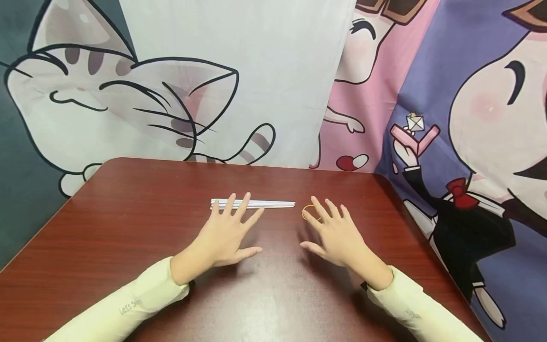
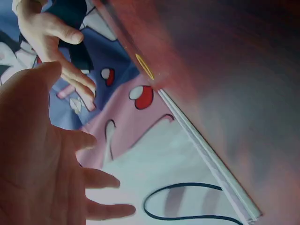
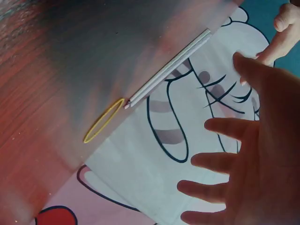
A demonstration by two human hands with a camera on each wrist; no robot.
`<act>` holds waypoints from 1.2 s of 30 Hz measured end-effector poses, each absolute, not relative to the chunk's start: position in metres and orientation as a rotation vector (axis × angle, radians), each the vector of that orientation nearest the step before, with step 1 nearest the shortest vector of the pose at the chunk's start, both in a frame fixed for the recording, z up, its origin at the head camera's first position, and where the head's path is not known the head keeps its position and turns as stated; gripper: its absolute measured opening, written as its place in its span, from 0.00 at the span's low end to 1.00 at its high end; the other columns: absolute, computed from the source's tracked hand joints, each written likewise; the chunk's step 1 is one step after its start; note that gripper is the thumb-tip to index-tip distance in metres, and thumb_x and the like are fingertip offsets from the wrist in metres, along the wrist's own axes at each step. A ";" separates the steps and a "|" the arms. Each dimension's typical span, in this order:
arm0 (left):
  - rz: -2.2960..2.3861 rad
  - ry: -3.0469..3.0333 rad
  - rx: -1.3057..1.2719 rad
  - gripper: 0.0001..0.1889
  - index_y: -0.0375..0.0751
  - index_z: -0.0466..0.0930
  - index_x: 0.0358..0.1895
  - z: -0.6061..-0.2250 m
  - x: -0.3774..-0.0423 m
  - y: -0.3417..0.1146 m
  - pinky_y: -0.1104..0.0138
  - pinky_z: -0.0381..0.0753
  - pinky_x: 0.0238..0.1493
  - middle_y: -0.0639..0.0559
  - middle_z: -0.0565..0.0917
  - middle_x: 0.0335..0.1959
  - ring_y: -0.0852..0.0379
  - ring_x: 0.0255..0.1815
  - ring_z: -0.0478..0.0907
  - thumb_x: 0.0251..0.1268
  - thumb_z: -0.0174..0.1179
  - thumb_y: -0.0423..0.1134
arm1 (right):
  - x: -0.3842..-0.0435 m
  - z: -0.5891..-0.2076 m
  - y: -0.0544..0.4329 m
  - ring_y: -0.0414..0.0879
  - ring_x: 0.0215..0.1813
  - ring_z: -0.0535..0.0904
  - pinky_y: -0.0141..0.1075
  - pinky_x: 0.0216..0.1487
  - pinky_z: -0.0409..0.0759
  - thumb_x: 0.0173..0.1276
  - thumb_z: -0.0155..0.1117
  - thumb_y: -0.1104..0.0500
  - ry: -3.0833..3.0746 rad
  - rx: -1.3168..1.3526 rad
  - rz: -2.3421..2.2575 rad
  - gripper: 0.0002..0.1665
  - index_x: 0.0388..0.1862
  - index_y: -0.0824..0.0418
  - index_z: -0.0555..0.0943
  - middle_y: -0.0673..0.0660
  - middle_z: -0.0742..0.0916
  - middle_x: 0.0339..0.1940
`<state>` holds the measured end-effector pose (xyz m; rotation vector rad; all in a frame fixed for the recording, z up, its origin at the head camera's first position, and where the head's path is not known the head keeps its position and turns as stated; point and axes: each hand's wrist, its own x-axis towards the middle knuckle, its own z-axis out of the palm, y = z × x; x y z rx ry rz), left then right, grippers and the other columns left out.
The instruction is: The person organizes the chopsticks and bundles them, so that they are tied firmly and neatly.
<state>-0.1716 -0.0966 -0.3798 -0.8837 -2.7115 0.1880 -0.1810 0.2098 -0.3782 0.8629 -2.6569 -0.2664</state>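
A bundle of slim white chopsticks (image 1: 273, 204) lies lengthwise across the table, its narrower ends pointing right. Just right of those tips is a thin yellow rubber band (image 1: 304, 212), partly covered by the right hand's fingers in the head view. My left hand (image 1: 224, 232) is spread palm down over the table, its fingertips overlapping the chopsticks' thicker end in the head view. With fingers spread too, my right hand (image 1: 339, 235) is nearest the rubber band. Neither hand holds anything. Both wrist views show the chopsticks (image 2: 206, 154) and the rubber band (image 3: 103, 121) beyond the fingers.
The dark red wooden table (image 1: 128, 218) has rounded far corners. Right behind its far edge hangs a printed cloth with a cartoon cat (image 1: 98, 114) and, at the right, cartoon figures (image 1: 487, 104). Light glares off the near middle of the tabletop.
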 end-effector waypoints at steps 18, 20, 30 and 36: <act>-0.759 -2.910 -0.737 0.36 0.50 0.67 0.71 -0.398 -0.265 -0.175 0.44 0.76 0.51 0.44 0.74 0.63 0.43 0.60 0.73 0.62 0.65 0.56 | -0.272 -0.400 0.199 0.50 0.43 0.86 0.45 0.45 0.83 0.64 0.71 0.55 -2.948 0.783 0.997 0.30 0.60 0.68 0.76 0.62 0.87 0.46; -0.874 -2.941 -0.712 0.37 0.48 0.66 0.71 -0.400 -0.270 -0.185 0.45 0.75 0.52 0.41 0.76 0.61 0.42 0.57 0.74 0.60 0.68 0.54 | -0.280 -0.403 0.198 0.51 0.44 0.86 0.45 0.45 0.83 0.62 0.73 0.58 -2.950 0.720 1.078 0.28 0.58 0.69 0.77 0.63 0.87 0.46; -1.044 -3.092 -0.665 0.43 0.31 0.66 0.68 -0.415 -0.283 -0.207 0.52 0.77 0.50 0.34 0.77 0.51 0.47 0.42 0.80 0.48 0.78 0.40 | -0.305 -0.410 0.192 0.50 0.44 0.86 0.44 0.48 0.81 0.55 0.77 0.62 -3.001 0.510 1.175 0.22 0.47 0.70 0.84 0.61 0.90 0.39; -1.102 -3.068 -0.543 0.35 0.28 0.71 0.62 -0.416 -0.285 -0.205 0.59 0.80 0.47 0.38 0.81 0.48 0.50 0.43 0.82 0.49 0.76 0.31 | -0.305 -0.411 0.191 0.48 0.41 0.87 0.37 0.46 0.81 0.52 0.78 0.65 -2.995 0.393 1.253 0.19 0.43 0.70 0.86 0.59 0.90 0.36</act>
